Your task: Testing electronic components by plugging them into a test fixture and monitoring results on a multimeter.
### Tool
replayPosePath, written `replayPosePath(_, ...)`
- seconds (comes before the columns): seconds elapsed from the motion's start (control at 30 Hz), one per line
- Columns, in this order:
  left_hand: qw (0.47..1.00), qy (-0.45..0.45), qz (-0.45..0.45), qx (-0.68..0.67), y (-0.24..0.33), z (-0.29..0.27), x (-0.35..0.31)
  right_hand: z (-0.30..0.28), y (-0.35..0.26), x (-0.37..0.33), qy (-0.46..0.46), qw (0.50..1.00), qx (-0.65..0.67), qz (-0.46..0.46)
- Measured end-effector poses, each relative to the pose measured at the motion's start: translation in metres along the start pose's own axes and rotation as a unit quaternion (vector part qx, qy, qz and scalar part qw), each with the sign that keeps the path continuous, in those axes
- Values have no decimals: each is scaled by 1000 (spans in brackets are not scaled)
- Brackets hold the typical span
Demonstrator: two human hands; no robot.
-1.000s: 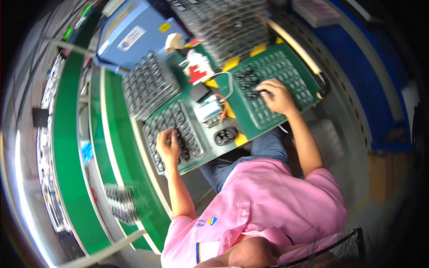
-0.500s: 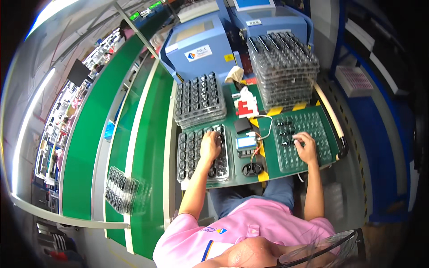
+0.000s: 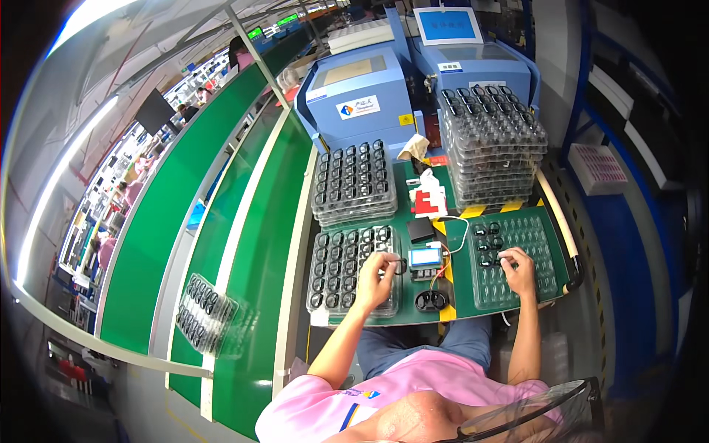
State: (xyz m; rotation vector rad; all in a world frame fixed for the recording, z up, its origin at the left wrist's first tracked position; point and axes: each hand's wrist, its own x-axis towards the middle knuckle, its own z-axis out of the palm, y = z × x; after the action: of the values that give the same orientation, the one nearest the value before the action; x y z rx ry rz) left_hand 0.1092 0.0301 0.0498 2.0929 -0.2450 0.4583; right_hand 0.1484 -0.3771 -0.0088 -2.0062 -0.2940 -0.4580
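Note:
My left hand (image 3: 377, 282) pinches a small black watch-like device (image 3: 400, 266) above the right edge of a clear plastic tray (image 3: 322, 316). Rows of similar black devices fill much of that tray. My right hand (image 3: 520, 272) is over another clear tray (image 3: 517, 295), whose far left part holds several black devices (image 3: 487, 244). Its thumb and fingers are pressed together beside the nearest of them; what they grip, if anything, is too small to make out. Between the trays is a little box with a lit screen (image 3: 425, 257), wired to a black round-lobed piece (image 3: 432, 300).
Behind the left tray stands a stack of filled trays (image 3: 354, 181); a taller stack (image 3: 493, 159) is at the back right. Two blue machines (image 3: 362, 92) stand beyond. A green conveyor (image 3: 255, 295) runs along the left, with trays (image 3: 203, 314) on it. A pale rail (image 3: 555, 214) borders the right.
My left hand has lifted off the left tray and moved right, a black device now showing in its fingers. My right hand stays at its tray. The whole view has shifted.

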Motion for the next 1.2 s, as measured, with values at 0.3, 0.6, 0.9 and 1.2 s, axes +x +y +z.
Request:
replayPosePath(0.3,999,-21,35,-32,7,23,-40,-5,16,2,-44,996,42,69)
replayPosePath(0.6,997,-17,69,-13,-2,23,-46,-36,-36,76,-32,989,140,42)
replayPosePath(0.9,996,-28,89,0,2,26,-40,-91,-88,273,194,970,-76,-123)
replayPosePath(1.2,996,-34,82,16,3,26,-45,-82,-46,353,107,898,-412,109)
